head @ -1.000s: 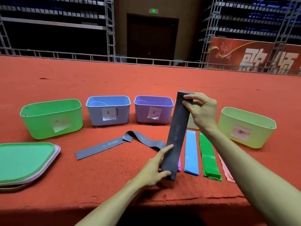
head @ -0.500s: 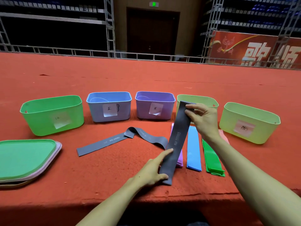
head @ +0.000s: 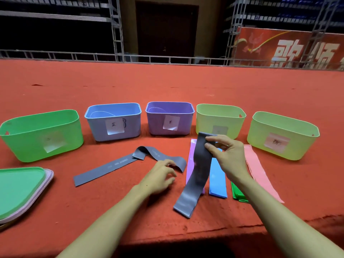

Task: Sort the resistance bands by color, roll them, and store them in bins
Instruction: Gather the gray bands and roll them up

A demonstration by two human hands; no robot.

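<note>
Left hand has dropped the lower end of the grey band, now loosely curled and empty mid-frame, right hand pinches its top right of centre; limp, light, stretchy, so grip an end.

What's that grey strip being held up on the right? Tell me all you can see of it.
It is a flat, dark grey resistance band, rubbery-looking. The right hand pinches its top end; it slants down over the purple band, and its doubled lower end rests on the red cloth.
</note>
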